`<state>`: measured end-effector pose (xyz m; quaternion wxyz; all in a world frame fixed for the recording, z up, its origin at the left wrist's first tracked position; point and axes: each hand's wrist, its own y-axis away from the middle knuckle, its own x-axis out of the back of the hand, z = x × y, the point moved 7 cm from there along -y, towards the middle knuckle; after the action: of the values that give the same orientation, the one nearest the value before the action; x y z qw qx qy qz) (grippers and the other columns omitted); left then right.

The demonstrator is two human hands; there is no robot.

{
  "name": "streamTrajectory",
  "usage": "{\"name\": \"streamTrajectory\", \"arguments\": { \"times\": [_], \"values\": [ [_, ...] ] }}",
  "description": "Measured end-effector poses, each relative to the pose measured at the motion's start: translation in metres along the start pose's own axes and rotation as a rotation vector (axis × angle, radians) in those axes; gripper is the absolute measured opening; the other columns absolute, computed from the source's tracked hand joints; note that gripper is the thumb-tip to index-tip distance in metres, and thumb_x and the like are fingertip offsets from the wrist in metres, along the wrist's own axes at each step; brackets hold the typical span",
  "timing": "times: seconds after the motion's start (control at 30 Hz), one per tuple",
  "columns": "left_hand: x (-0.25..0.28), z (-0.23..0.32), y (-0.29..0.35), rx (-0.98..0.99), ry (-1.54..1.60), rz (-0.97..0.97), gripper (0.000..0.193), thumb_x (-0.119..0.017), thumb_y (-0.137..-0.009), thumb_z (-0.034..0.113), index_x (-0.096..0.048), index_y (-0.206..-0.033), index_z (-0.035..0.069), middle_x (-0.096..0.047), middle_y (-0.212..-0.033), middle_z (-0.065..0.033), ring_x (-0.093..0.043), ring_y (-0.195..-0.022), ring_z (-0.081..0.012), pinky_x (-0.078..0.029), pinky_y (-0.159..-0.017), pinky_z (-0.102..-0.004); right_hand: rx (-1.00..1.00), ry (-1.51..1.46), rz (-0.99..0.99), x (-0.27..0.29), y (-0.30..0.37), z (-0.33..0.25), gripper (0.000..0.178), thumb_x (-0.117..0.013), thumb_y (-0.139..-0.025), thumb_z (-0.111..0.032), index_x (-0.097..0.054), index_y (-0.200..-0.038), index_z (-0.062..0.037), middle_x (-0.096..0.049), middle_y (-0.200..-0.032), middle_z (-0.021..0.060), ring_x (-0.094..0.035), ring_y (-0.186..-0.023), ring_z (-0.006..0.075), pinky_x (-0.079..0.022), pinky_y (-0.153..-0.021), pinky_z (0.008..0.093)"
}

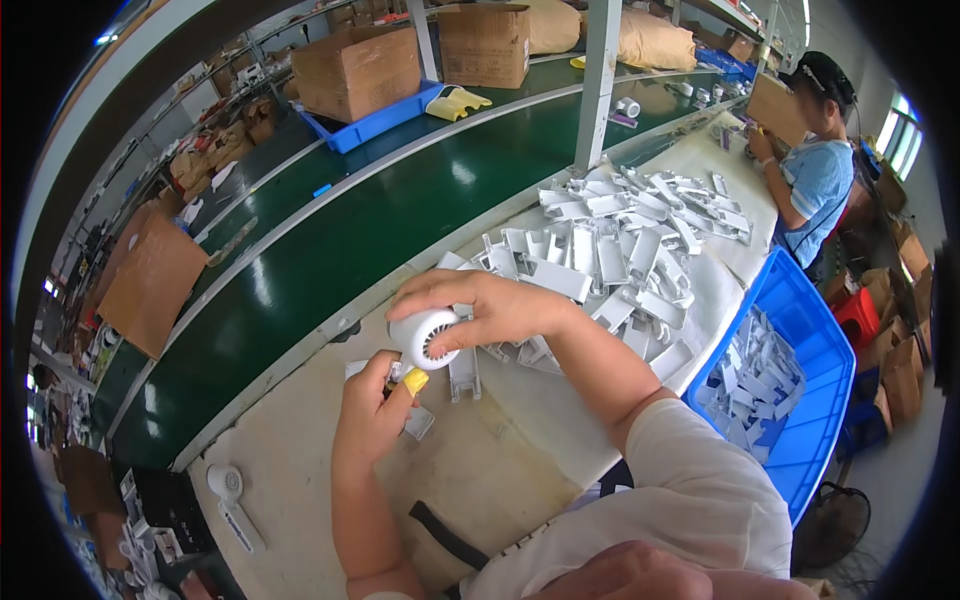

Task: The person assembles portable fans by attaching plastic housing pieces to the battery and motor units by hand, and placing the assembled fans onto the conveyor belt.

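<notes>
A white round fan head (410, 335) with a slotted grille is between my two hands, above the near side of the table. My right hand (500, 305) wraps over it from the right, its thumb on the grille. Just below, my left hand (368, 415) is closed around the fan's lower part, which is mostly hidden by the fingers. Yellow material (415, 380) covers the tip of the left thumb. White plastic handle shells (465, 375) lie behind and beside the hands. At lower left a complete white handheld fan (238, 520) lies on the table.
A large pile of white shells (610, 250) covers the table's right part. A blue bin (820, 390) of parts stands at right. Beyond the table runs a green conveyor (300, 250) with a metal post (598, 90). A co-worker (815, 165) stands at far right.
</notes>
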<state>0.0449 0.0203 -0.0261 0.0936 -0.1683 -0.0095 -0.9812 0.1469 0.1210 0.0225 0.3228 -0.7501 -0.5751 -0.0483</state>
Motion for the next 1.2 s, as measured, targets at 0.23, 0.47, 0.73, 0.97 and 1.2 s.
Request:
{"name": "streamTrajectory", "arguments": {
  "times": [0.23,0.47,0.73,0.97,1.2],
  "values": [
    [0.038,0.028,-0.004,-0.231,0.497,0.26,0.02,-0.052,-0.088,0.017,-0.054,-0.097,-0.001,-0.062,-0.08,-0.0115,-0.058,-0.061,-0.0121,-0.047,-0.053,-0.0225,-0.063,-0.087,0.563,0.067,0.016,-0.009,0.03,-0.053,-0.089,-0.016,-0.054,-0.116,-0.0038,-0.059,-0.104,0.0033,-0.052,-0.094,0.01,-0.042,-0.076,0.0232],
    [0.077,0.009,0.004,-0.414,0.735,0.443,0.028,-0.05,-0.086,0.014,-0.052,-0.106,-0.006,-0.063,-0.088,-0.0165,-0.063,-0.08,-0.0221,-0.051,-0.071,-0.0337,-0.102,0.65,-0.144,-0.019,0.024,0.026,0.026,-0.054,-0.074,0.003,-0.062,-0.097,-0.007,-0.059,-0.102,0.0078,-0.054,-0.097,0.0268,-0.043,-0.086,0.0375],
    [0.071,-0.003,-0.004,-0.261,0.736,0.335,0.033,-0.052,-0.087,0.019,-0.051,-0.112,-0.002,-0.061,-0.102,-0.0193,-0.064,-0.085,-0.0202,-0.043,-0.052,-0.018,0.142,0.887,-0.388,-0.066,0.03,0.049,0.034,-0.051,-0.073,0.001,-0.053,-0.105,-0.0101,-0.058,-0.101,0.0068,-0.055,-0.097,0.0261,-0.036,-0.098,0.0413],
    [0.073,-0.001,-0.007,-0.256,0.716,0.403,0.031,-0.053,-0.088,0.018,-0.052,-0.114,0.001,-0.062,-0.103,-0.0125,-0.062,-0.091,-0.0163,-0.045,-0.049,-0.018,-0.293,-0.385,0.519,0.01,-0.014,0.025,0.062,-0.052,-0.073,0.002,-0.033,-0.131,-0.0074,-0.053,-0.079,0.005,-0.054,-0.071,0.0137,-0.044,-0.065,0.0269],
    [0.061,-0.01,-0.008,-0.326,0.903,0.425,0.041,-0.053,-0.087,0.019,-0.044,-0.122,-0.002,-0.048,-0.122,-0.0184,-0.054,-0.106,-0.0265,-0.048,-0.085,-0.041,-0.221,0.225,0.564,-0.029,-0.033,-0.026,0.064,-0.067,-0.07,-0.004,-0.04,-0.128,-0.0076,-0.059,-0.091,0.0086,-0.06,-0.077,0.0214,-0.048,-0.068,0.0301]
  ]
}}
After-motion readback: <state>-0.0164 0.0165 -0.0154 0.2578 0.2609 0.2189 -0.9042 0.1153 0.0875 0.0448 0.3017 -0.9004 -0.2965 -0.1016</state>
